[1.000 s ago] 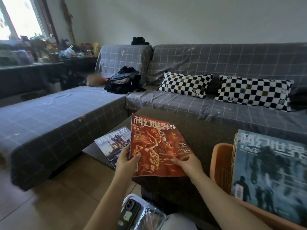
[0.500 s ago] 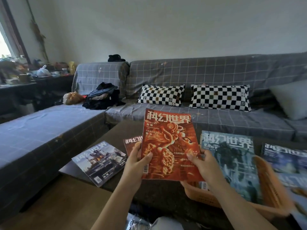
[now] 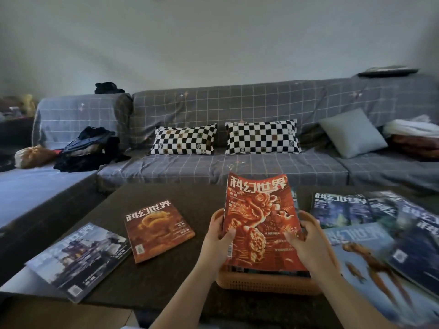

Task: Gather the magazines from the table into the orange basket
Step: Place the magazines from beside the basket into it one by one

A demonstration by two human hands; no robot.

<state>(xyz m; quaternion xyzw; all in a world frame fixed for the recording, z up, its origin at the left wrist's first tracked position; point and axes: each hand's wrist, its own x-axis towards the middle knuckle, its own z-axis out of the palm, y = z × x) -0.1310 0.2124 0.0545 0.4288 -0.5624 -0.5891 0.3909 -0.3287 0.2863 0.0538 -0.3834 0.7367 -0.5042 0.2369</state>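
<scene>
I hold the red glossy magazine (image 3: 259, 224), fingers (image 3: 229, 235) of both hands clamped on its edges; I'd lower it flat into the orange plastic basket (image 3: 266, 282).

Red magazine (image 3: 259, 224), orange basket (image 3: 268, 284), chequered cushions (image 3: 184, 140)

Two hands, left hand (image 3: 217, 243) and right hand (image 3: 306, 243), both gripping one red magazine (image 3: 259, 224). One orange basket (image 3: 268, 284), with a few magazine edges inside under the red one, too hidden to count. One dark table (image 3: 194, 203). Two magazines left of the basket: one orange-brown magazine (image 3: 158, 230), one grey-blue magazine (image 3: 78, 260). At least three more to the right, overlapping and blurred: one dark blue magazine (image 3: 339, 207), one pale blue magazine (image 3: 365, 260), one navy magazine (image 3: 418, 250). One grey checked sofa (image 3: 237, 165). Three cushions: two checkered cushions (image 3: 184, 141) (image 3: 261, 137), one plain grey cushion (image 3: 351, 132).
</scene>
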